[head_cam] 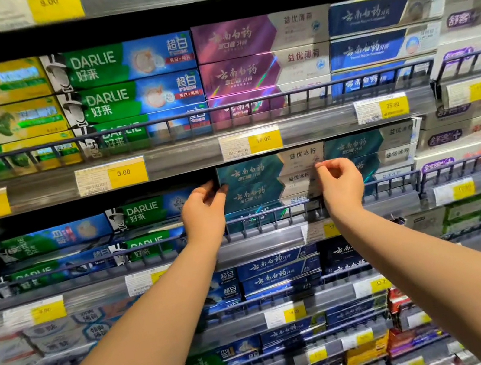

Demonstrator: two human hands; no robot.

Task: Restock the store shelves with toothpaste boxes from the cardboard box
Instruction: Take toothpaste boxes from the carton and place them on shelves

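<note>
Your left hand (204,209) grips the left end of the top teal toothpaste box (262,167), thumb on its front. Your right hand (340,180) pinches its right end with curled fingers. The box lies flat on a stack (251,196) of matching boxes on the middle shelf (259,244), behind the wire rail (269,213) and just right of the Darlie boxes (142,213).

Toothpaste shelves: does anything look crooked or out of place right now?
Yes. Beside the left hand, the blue Darlie box lies slanted under a dark gap, unlike the squared rows overhead. The teal toothpaste box it and the right hand grip looks straight.
</note>
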